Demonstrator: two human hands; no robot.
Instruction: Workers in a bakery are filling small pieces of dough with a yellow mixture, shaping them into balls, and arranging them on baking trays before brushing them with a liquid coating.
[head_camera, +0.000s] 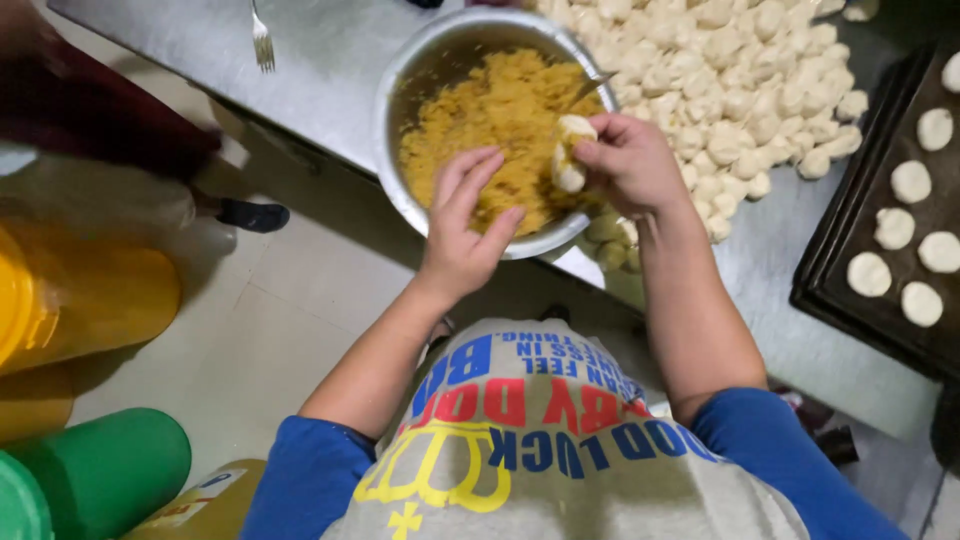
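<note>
A round metal bowl (400, 90) of yellow crumbly filling (500, 110) stands at the near edge of a steel table. My right hand (630, 160) pinches a piece of white dough (570, 150) over the bowl's right side, and a spoon handle (592, 88) shows just above it. My left hand (465, 225) hovers with fingers spread above the filling, holding nothing I can see. A heap of small white dough pieces (740, 80) lies to the right of the bowl.
A dark baking tray (830, 270) with several flattened dough rounds sits at the right. A fork (262, 40) lies on the steel table (320, 70) at the back left. Yellow (80, 300) and green (100, 470) containers stand on the floor at left.
</note>
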